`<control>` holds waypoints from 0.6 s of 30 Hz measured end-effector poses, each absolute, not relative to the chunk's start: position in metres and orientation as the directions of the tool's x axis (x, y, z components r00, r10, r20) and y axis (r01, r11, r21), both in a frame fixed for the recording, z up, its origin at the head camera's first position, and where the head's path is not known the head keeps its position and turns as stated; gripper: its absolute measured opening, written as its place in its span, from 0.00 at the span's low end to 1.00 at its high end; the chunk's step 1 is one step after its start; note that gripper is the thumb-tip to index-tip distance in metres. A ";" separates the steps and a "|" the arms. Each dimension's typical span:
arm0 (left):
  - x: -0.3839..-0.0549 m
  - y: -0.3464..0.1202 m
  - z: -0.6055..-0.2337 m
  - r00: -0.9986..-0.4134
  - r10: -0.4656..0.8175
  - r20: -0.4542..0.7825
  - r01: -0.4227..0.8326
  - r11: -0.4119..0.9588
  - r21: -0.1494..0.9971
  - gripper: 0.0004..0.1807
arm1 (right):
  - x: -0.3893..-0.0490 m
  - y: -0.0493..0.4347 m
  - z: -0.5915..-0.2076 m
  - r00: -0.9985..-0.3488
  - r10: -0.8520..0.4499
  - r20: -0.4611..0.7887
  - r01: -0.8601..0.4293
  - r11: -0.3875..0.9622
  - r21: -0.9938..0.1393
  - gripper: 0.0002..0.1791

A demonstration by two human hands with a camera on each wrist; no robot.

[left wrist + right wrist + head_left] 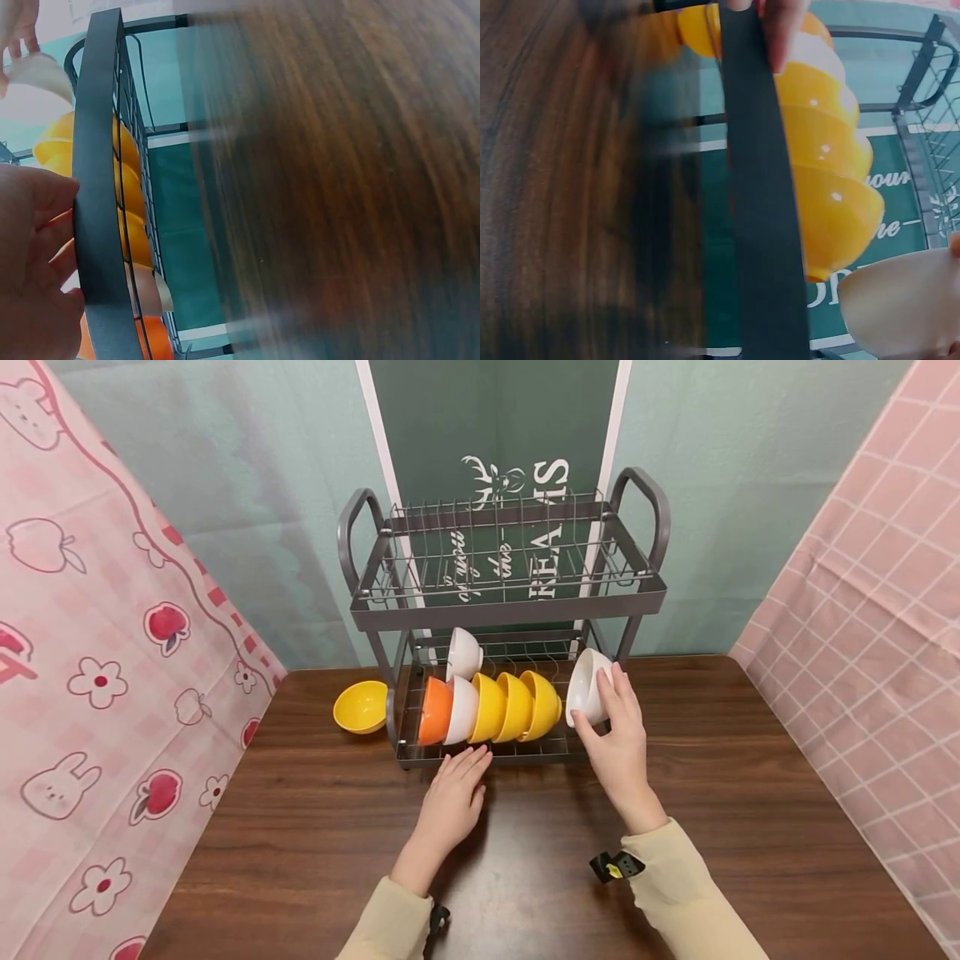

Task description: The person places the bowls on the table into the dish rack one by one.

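My right hand (621, 739) pinches a white bowl (587, 687) between thumb and fingers, tilted on its side at the right end of the rack's lower tier. Left of it, a row of nested bowls lies on edge: an orange bowl (435, 712), a white one (461, 710), then several yellow bowls (538, 706). Another white bowl (465, 654) leans behind the row. With fingers extended, my left hand (453, 797) touches the front rail (101, 187) of the lower tier, below the row. In the right wrist view the held white bowl (900, 304) is apart from the last yellow bowl.
The dark two-tier dish rack (510, 606) stands at the back of the wooden table (525, 860), its wire upper tier above the bowls. A yellow bowl (361, 707) sits upright on the table at the rack's left. Cloth hangs behind and on both sides.
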State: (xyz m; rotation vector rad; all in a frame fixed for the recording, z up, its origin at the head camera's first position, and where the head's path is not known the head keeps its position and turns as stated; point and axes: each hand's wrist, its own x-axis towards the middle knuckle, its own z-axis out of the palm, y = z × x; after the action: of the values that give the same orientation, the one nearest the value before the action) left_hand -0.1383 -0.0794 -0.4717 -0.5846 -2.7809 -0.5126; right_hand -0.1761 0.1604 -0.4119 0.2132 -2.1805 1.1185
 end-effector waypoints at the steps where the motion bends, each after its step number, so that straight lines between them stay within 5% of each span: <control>1: -0.138 -0.079 -0.471 -0.889 0.339 0.308 0.428 0.855 0.294 0.26 | -0.177 0.160 -0.414 -0.763 0.143 0.631 -0.421 0.631 -0.652 0.37; 18: -0.138 -0.079 -0.465 -0.899 0.330 0.287 0.421 0.828 0.370 0.26 | -0.183 0.153 -0.435 -0.847 0.062 0.527 -0.339 0.702 -0.627 0.37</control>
State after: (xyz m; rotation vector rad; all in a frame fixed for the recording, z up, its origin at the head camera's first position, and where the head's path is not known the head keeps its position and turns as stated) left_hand -0.1378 -0.0791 -0.4654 -0.5821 -2.7988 -0.6390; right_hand -0.1832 0.1535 -0.4348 0.2115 -2.3875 1.0219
